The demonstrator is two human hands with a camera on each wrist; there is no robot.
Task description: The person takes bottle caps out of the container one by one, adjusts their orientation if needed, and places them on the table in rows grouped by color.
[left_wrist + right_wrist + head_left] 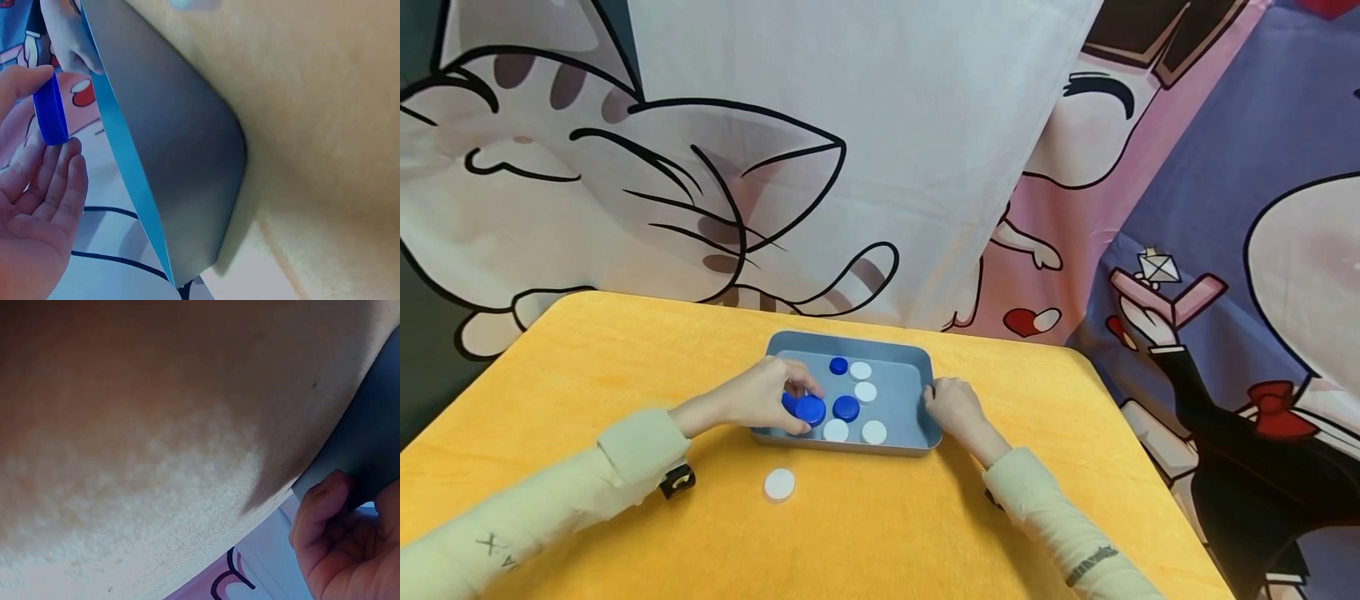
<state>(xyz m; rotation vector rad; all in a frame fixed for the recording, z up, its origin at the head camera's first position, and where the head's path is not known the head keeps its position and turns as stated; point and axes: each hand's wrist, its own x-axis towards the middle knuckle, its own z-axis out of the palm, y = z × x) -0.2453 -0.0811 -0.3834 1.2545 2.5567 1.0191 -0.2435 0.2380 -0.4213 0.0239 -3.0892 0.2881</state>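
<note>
A blue bottle cap is pinched between the thumb and fingers of my left hand, over the left part of a grey-blue metal tray. In the left wrist view the cap shows edge-on above the tray's rim. My right hand grips the tray's right rim, and the right wrist view shows its fingers curled at the tray wall. Inside the tray lie several white caps and other blue caps. One blue cap is partly hidden by the left hand.
On the yellow tablecloth, in front of the tray, lies a single white cap. A printed cartoon curtain hangs behind the table's far edge. Dark devices are strapped at the wrists.
</note>
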